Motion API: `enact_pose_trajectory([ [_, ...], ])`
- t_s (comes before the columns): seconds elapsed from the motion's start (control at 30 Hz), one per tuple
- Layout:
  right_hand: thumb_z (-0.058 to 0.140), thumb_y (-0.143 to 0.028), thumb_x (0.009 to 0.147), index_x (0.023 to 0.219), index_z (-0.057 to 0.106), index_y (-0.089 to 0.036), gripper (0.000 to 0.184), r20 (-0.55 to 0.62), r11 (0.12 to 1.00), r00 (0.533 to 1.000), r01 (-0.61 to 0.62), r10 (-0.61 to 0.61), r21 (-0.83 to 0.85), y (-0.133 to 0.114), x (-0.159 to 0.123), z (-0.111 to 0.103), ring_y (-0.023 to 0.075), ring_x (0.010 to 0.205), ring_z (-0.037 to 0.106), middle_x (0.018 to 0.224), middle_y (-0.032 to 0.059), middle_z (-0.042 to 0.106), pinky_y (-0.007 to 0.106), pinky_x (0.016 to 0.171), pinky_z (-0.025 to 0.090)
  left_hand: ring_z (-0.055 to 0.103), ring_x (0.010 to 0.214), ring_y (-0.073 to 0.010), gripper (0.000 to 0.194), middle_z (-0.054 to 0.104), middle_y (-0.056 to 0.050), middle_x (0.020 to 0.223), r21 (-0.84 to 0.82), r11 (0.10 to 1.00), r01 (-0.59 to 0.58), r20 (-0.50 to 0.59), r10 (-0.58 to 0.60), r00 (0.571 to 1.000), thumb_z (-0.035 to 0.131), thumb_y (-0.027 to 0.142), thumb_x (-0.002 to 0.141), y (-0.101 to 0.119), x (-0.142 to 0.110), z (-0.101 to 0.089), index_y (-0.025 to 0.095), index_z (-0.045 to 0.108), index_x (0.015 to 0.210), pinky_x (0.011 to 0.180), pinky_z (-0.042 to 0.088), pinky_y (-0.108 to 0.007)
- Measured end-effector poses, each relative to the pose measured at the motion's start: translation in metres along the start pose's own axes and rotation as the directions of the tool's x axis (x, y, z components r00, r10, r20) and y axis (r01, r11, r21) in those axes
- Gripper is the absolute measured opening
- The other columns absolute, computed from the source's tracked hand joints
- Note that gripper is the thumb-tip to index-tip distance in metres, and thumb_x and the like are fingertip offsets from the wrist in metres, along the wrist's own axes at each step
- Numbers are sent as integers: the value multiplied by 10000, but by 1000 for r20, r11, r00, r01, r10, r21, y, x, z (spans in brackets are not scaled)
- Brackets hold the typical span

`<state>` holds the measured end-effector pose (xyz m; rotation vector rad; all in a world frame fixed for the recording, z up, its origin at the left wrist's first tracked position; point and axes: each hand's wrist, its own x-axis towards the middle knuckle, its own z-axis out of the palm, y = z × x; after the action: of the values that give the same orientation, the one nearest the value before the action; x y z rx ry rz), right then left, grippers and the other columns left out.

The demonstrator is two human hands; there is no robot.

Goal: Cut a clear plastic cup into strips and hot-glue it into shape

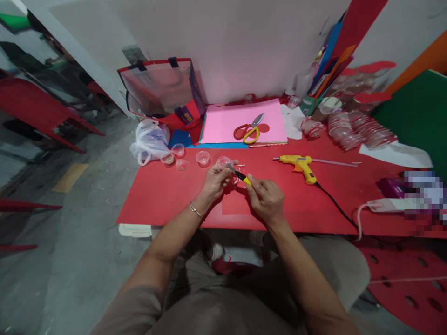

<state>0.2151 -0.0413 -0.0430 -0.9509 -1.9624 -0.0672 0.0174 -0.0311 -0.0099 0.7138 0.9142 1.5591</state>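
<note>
The person's left hand (213,182) pinches a small clear cup (222,161) between thumb and fingers, above the red tabletop (167,197) and toward its middle; the cup is round and see-through, with a pale rim and a pinkish tint from the red around it. The right hand (267,197) is closed around a cutter knife (241,176), yellow at the handle and black toward the front; its grey blade points far and left, to the cup; pale and reddish scraps (237,180) lie just below.

The tabletop's near edge runs close in front of the person, under both forearms; its left edge lies beyond several loose cups (202,157) and a white plastic bag (150,139); to the right, a stretch of red surface gives room between the right hand and a yellow glue gun (296,165); on the far side, scissors (249,129) rest on a pink sheet (226,118).

Fingers cover part of the cup; whether the blade touches it cannot be told; the scraps are blurred; a pixelated patch (426,195) masks things at the far right, where the tabletop is cut off.
</note>
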Motion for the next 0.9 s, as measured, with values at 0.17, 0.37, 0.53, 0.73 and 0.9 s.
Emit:
enact_pose_trajectory([
  [0.17,680,-255,1007,1370,717,-239,366,-13,1000,1000,1,-2,-20,-2,1,-1,172,816,642,934,64,761,292,760,462,375,441,17,519,811,-107,1021,7,1000,4,14,-4,1000,1002,437,581,3,0,0,130,588,637,402,248,-193],
  [0.37,687,-262,1002,1381,708,-241,380,-12,997,1000,17,-18,-80,-2,1,-2,176,836,638,959,70,766,294,762,445,379,443,16,513,810,-104,975,-7,1000,-3,16,3,1000,1003,428,600,4,-1,1,126,589,635,403,245,-187],
  [0.53,690,-280,1000,1415,688,-256,415,-13,992,1000,17,-18,-126,-1,-1,0,180,825,624,960,71,761,303,750,433,384,443,18,473,812,-93,1023,3,1000,-10,-4,10,1000,992,412,625,3,-2,3,128,616,659,398,262,-180],
  [0.73,678,-270,1006,1407,697,-261,401,6,998,1000,4,-3,-57,-1,0,0,174,831,641,962,69,765,298,769,455,399,447,23,531,803,-123,1128,12,1000,26,-12,-26,1000,981,469,615,-4,2,-2,129,573,626,377,258,-168],
  [0.9,665,-258,1014,1373,717,-230,364,3,1000,1000,-20,20,13,-1,0,2,172,825,651,930,67,757,288,756,473,406,449,26,534,795,-119,1168,11,999,30,-8,-30,1000,989,439,595,-6,4,-5,131,553,622,380,265,-168],
])
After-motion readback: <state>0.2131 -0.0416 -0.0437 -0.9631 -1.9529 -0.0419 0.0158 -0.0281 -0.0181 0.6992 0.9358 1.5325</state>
